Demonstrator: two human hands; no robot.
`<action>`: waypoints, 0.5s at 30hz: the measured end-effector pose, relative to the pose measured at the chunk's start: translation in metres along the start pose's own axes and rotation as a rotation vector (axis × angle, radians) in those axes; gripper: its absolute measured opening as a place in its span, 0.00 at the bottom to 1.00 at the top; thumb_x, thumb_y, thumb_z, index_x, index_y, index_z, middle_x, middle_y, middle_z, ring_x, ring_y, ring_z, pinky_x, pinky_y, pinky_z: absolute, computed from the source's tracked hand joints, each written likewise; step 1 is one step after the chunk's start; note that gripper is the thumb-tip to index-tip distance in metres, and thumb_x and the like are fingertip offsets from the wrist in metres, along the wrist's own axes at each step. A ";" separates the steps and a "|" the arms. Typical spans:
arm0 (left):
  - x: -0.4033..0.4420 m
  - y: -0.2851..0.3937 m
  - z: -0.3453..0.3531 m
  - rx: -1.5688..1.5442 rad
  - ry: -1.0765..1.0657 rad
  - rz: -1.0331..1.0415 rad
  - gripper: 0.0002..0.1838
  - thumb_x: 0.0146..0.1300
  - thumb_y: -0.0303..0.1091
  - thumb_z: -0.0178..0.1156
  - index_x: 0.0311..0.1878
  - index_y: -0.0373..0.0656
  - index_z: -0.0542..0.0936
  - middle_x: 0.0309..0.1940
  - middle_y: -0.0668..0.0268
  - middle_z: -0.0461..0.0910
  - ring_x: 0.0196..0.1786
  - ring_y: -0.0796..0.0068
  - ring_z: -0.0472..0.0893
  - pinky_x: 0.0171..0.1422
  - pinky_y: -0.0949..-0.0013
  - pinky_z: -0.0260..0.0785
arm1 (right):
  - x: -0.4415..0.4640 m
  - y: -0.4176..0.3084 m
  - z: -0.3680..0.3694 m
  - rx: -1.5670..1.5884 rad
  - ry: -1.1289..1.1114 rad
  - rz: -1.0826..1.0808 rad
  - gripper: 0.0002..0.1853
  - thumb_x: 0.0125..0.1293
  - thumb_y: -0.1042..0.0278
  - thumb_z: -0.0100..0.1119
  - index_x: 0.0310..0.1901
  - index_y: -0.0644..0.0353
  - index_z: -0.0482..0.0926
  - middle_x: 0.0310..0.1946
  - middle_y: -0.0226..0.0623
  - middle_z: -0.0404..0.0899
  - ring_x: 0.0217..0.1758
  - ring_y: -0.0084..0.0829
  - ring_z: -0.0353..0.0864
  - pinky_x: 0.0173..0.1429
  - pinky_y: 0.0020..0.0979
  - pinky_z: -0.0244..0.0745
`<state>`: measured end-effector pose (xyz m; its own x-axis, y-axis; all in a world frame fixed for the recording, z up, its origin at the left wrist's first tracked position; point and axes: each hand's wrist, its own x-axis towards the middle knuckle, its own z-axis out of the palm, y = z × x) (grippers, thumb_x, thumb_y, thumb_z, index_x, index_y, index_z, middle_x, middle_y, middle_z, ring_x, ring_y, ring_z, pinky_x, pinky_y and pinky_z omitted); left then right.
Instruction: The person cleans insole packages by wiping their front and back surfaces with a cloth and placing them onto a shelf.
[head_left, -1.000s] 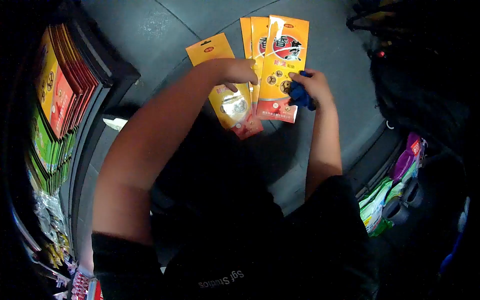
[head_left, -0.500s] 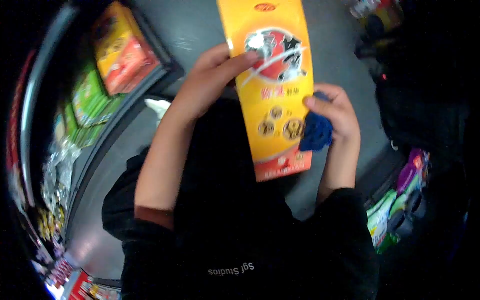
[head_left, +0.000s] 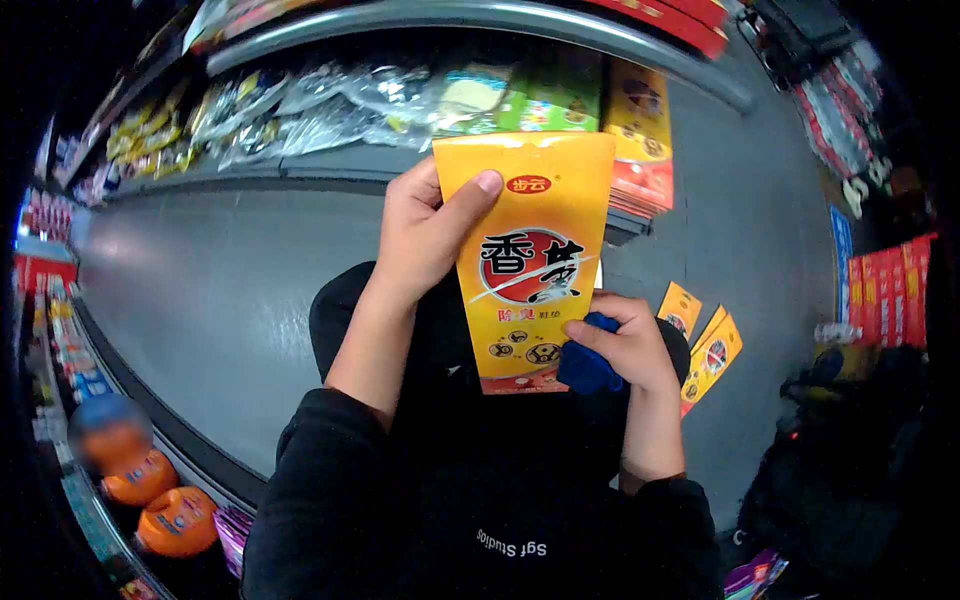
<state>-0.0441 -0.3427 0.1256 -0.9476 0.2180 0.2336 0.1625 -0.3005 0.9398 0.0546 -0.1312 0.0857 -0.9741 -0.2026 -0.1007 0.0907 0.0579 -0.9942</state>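
Note:
A yellow and red packet [head_left: 535, 220] with dark Chinese lettering is held upright in front of my body. My left hand [head_left: 425, 230] grips its upper left edge, thumb on the front. At its lower right edge is my right hand [head_left: 625, 340], closed round a dark blue cloth [head_left: 590, 368] and pinching the packet too. Similar yellow packets [head_left: 712, 355] lie on the floor to the right, beyond my knee. Behind the held packet, a stack of yellow packets [head_left: 640, 130] sits at the end of a low shelf.
Along the top, the low shelf [head_left: 330, 165] carries green packets [head_left: 555, 95] and clear plastic bags [head_left: 330, 105]. Orange bottles [head_left: 178, 520] stand at the lower left. Red packages [head_left: 893, 292] are at the right, over the grey tiled floor [head_left: 200, 270].
The view has swung toward the shelf. One packet has been lifted from the group on the floor and is now held in both hands; the others remain on the floor.

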 end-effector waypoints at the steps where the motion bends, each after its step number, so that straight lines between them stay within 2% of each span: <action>1: -0.004 -0.004 -0.006 -0.036 0.007 0.020 0.14 0.63 0.35 0.58 0.46 0.34 0.77 0.37 0.64 0.81 0.37 0.81 0.79 0.42 0.77 0.71 | 0.003 0.002 0.003 -0.027 -0.008 -0.004 0.09 0.57 0.76 0.63 0.40 0.67 0.81 0.35 0.33 0.82 0.38 0.20 0.77 0.46 0.24 0.72; 2: -0.007 -0.009 -0.014 -0.021 0.044 0.026 0.14 0.63 0.35 0.59 0.46 0.34 0.77 0.37 0.64 0.81 0.37 0.81 0.79 0.41 0.77 0.71 | 0.008 0.004 0.008 -0.046 -0.025 0.002 0.09 0.57 0.76 0.63 0.40 0.67 0.81 0.35 0.33 0.82 0.38 0.20 0.77 0.46 0.24 0.72; 4: -0.012 -0.017 -0.027 -0.025 0.089 0.015 0.14 0.63 0.35 0.59 0.45 0.33 0.77 0.37 0.64 0.81 0.37 0.81 0.78 0.41 0.77 0.71 | 0.012 0.004 0.015 -0.156 0.107 0.064 0.11 0.56 0.75 0.63 0.41 0.65 0.79 0.36 0.32 0.80 0.39 0.20 0.75 0.47 0.24 0.70; 5: -0.017 -0.025 0.038 0.021 0.126 -0.023 0.14 0.63 0.34 0.59 0.45 0.33 0.77 0.37 0.63 0.81 0.38 0.81 0.78 0.41 0.77 0.71 | -0.020 0.001 -0.046 -0.144 0.090 0.084 0.11 0.56 0.75 0.63 0.41 0.65 0.79 0.36 0.32 0.80 0.39 0.20 0.75 0.47 0.24 0.70; 7: -0.015 -0.029 0.034 -0.043 0.137 -0.052 0.14 0.63 0.34 0.58 0.46 0.33 0.76 0.37 0.63 0.81 0.38 0.81 0.79 0.42 0.76 0.71 | -0.019 -0.007 -0.053 -0.154 0.314 -0.017 0.14 0.54 0.74 0.62 0.43 0.63 0.76 0.38 0.29 0.76 0.43 0.21 0.72 0.51 0.24 0.66; 9: -0.011 -0.035 0.035 -0.119 0.154 -0.102 0.14 0.64 0.34 0.58 0.46 0.33 0.76 0.38 0.63 0.81 0.38 0.80 0.79 0.42 0.76 0.71 | -0.014 -0.020 -0.068 0.131 0.375 -0.067 0.27 0.39 0.79 0.52 0.48 0.61 0.68 0.43 0.33 0.69 0.50 0.27 0.67 0.55 0.24 0.60; 11: -0.012 -0.036 0.039 -0.166 0.100 -0.179 0.14 0.63 0.32 0.56 0.48 0.33 0.74 0.40 0.61 0.80 0.40 0.76 0.79 0.45 0.73 0.71 | -0.009 -0.050 -0.056 0.251 0.397 -0.206 0.30 0.36 0.79 0.49 0.50 0.62 0.66 0.43 0.35 0.67 0.50 0.28 0.67 0.56 0.24 0.60; 12: -0.013 -0.036 0.039 -0.188 0.075 -0.197 0.14 0.63 0.32 0.56 0.49 0.33 0.73 0.41 0.61 0.80 0.41 0.75 0.79 0.46 0.74 0.71 | -0.006 -0.052 -0.055 0.061 0.375 -0.302 0.31 0.35 0.78 0.50 0.50 0.61 0.64 0.42 0.36 0.67 0.49 0.29 0.67 0.57 0.25 0.60; 13: -0.014 -0.039 0.041 -0.202 0.076 -0.203 0.14 0.63 0.32 0.56 0.49 0.33 0.73 0.41 0.61 0.80 0.41 0.75 0.79 0.46 0.74 0.71 | -0.005 -0.060 -0.042 -0.059 0.419 -0.332 0.28 0.40 0.69 0.62 0.47 0.63 0.66 0.45 0.39 0.67 0.50 0.31 0.69 0.56 0.29 0.64; 15: -0.016 -0.045 0.043 -0.337 0.048 -0.206 0.15 0.65 0.33 0.55 0.50 0.33 0.72 0.42 0.60 0.79 0.42 0.77 0.79 0.47 0.74 0.72 | 0.012 -0.054 -0.028 -0.461 0.425 -0.556 0.25 0.45 0.72 0.65 0.47 0.63 0.69 0.46 0.40 0.67 0.50 0.32 0.69 0.57 0.31 0.63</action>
<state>-0.0242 -0.2924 0.0906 -0.9639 0.2647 0.0291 -0.1244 -0.5444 0.8295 0.0317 -0.1095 0.1397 -0.8551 0.0608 0.5149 -0.4301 0.4715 -0.7699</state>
